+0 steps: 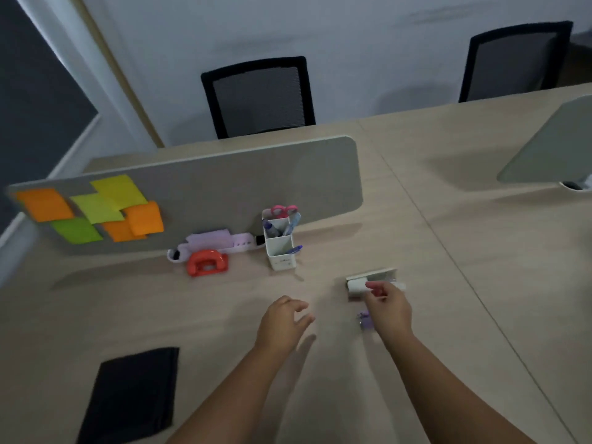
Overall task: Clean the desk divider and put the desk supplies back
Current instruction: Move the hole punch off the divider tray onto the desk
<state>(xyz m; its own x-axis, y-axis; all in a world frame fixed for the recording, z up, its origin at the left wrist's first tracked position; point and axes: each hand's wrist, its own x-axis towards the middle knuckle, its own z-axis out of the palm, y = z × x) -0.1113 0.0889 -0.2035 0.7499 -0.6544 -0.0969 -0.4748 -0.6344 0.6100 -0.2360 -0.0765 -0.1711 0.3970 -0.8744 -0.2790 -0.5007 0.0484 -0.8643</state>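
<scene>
Black cloth (pixel 131 395) flat on the wooden desk (pixel 448 251) at near left, well apart from both hands. Behind it, grey desk divider (pixel 224 187) upright across the desk, with orange, yellow and green sticky notes (pixel 96 208) on its left part; no writing readable on them. At the foot of the divider, pale lilac tray (pixel 221 243), and just in front of it, red hole punch (pixel 208 262). To the right of these, white pen holder (pixel 278 245) with pink-handled scissors (pixel 283 211) and blue pens (pixel 293 251) in its compartments; small mark on its front face, too blurred to read.

Near centre, left hand (pixel 282 322) above the desk, fingers loosely spread and holding nothing, well in front of the pen holder.

Further right, right hand (pixel 389 307) with fingers curled around something small and red, partly hidden, not clear what. Fingertips touching a white roll (pixel 357 286), seemingly a lint roller, which lies on the desk just beside a pale cover piece (pixel 381 275). Small purple object (pixel 365 318) on the desk just under the right wrist, too blurred to name.

Beyond the desk, two black mesh chairs (pixel 259 97). At far right edge, second grey divider (pixel 551 145).
</scene>
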